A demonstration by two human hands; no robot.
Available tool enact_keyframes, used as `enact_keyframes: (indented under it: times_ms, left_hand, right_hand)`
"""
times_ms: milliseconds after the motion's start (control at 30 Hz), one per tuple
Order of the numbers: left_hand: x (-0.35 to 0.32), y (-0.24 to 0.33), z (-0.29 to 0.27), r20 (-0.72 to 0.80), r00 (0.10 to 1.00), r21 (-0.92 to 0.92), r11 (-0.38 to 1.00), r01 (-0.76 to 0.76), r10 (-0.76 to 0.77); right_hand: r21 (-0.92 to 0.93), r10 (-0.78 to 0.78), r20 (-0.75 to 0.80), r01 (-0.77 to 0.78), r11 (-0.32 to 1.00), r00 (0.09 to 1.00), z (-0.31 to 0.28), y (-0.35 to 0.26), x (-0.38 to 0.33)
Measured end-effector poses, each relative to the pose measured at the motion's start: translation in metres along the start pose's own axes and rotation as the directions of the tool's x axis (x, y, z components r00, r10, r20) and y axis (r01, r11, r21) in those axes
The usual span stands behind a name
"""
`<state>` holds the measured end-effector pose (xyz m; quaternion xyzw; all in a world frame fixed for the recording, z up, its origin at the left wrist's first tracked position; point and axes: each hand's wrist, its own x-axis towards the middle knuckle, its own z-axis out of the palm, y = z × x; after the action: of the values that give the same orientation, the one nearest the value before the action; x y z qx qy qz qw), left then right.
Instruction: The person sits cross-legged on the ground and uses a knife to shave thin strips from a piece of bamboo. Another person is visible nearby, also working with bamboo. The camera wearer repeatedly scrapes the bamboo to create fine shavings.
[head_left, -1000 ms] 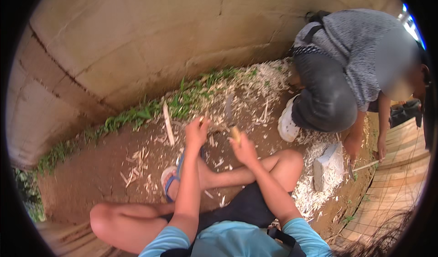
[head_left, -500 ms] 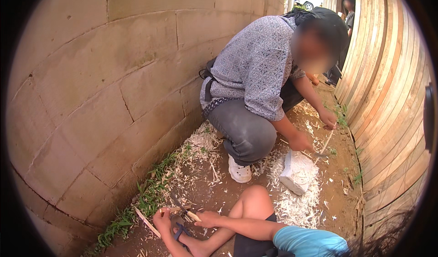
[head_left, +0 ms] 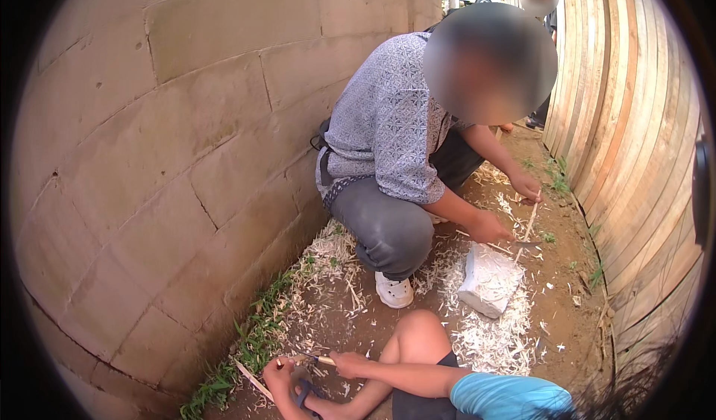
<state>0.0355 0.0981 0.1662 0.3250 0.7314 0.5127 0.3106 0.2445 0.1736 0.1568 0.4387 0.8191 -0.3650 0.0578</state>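
Note:
Low in the view, my left hand (head_left: pixel 278 375) is closed around a thin pale wooden stick (head_left: pixel 300 358), with one end showing by the fingers. My right hand (head_left: pixel 347 364) grips the light wooden handle of a knife (head_left: pixel 326 360). Its dark blade points left, toward the stick; whether it touches cannot be told. Beside my left hand, a longer wooden strip (head_left: pixel 254 380) slants near the ground. Below the hands are my bent leg (head_left: pixel 424 338) and a sandalled foot (head_left: pixel 307 396).
A co-worker (head_left: pixel 395 122) squats ahead, holding a knife (head_left: pixel 526 244) and a thin stick (head_left: pixel 532 215) over a whitish block (head_left: pixel 488 280). Wood shavings (head_left: pixel 492 345) cover the ground. A block wall (head_left: pixel 164 196) runs along the left, a plank fence (head_left: pixel 634 159) along the right.
My knife's blade has swung down from pointing up-left to lying flatter toward the stick. The view has shifted slightly. The co-worker's stick stands a little more upright.

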Motion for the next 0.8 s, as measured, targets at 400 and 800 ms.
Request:
enact_keyframes:
  times_ms: [400,800]
  left_hand:
    - [-0.001,-0.004,0.000,-0.097,0.994,0.127,0.991,-0.029,0.041]
    - [-0.009,0.011,0.019,-0.133,0.987,0.293,0.955,-0.044,0.087]
  right_hand:
    - [0.349,0.014,-0.601,0.246,0.904,0.799,-0.068,-0.032,-0.030]
    - [0.048,0.077,0.002,-0.077,0.996,0.997,0.035,-0.003,-0.008]
